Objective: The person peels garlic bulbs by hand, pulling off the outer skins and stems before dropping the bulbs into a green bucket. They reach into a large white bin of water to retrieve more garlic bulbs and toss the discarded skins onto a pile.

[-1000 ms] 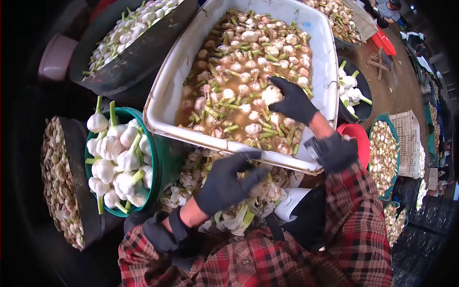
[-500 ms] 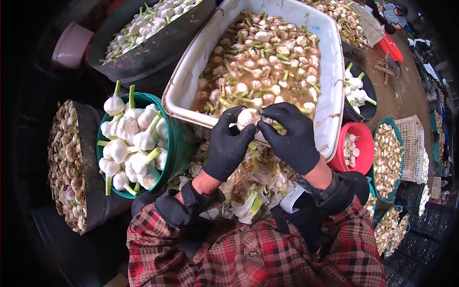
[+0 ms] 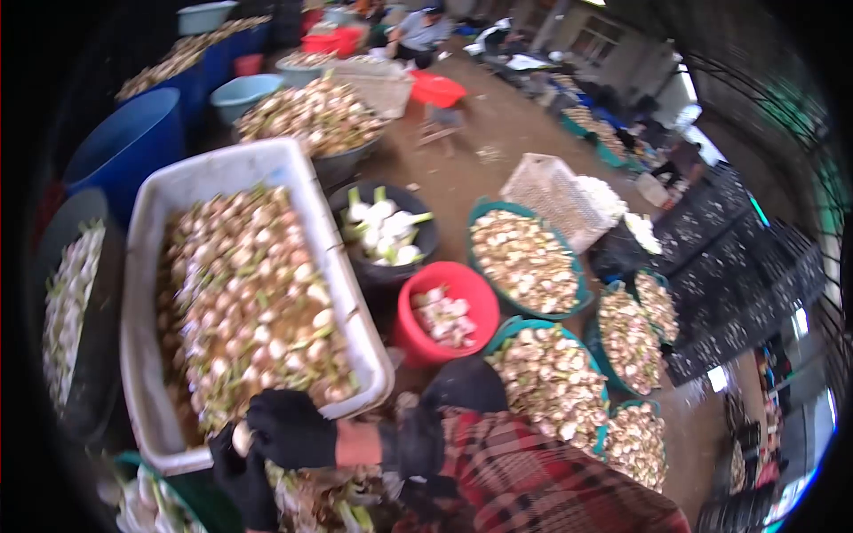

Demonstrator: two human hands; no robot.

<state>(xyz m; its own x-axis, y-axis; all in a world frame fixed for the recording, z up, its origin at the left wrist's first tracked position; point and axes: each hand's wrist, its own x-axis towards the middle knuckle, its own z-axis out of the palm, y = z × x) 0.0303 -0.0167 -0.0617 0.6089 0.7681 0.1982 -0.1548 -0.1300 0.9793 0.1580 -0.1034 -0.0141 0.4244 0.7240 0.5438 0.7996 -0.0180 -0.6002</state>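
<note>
A garlic bulb (image 3: 242,439), pale and partly hidden by fingers, is held between my two black-gloved hands at the near edge of the white tub (image 3: 360,333). My left hand (image 3: 242,484) closes round it from the lower left. Coming from the right, my right hand (image 3: 291,428) has its fingers bent against the same bulb; the view is smeared there. Many garlic bulbs (image 3: 253,293) with green stems lie in brown water in the tub. Loose garlic skins (image 3: 311,497) lie below my hands.
A green bucket (image 3: 182,502) of white garlic is at lower left. To the right stand a black bucket (image 3: 355,258), a red bucket (image 3: 404,324) and a teal basket (image 3: 582,298), all holding garlic. Farther back, a person (image 3: 422,34) sits near a red basin (image 3: 437,87).
The view has swung to the right, so the tub and my hands now appear at lower left. The garlic bulb is still between my hands.
</note>
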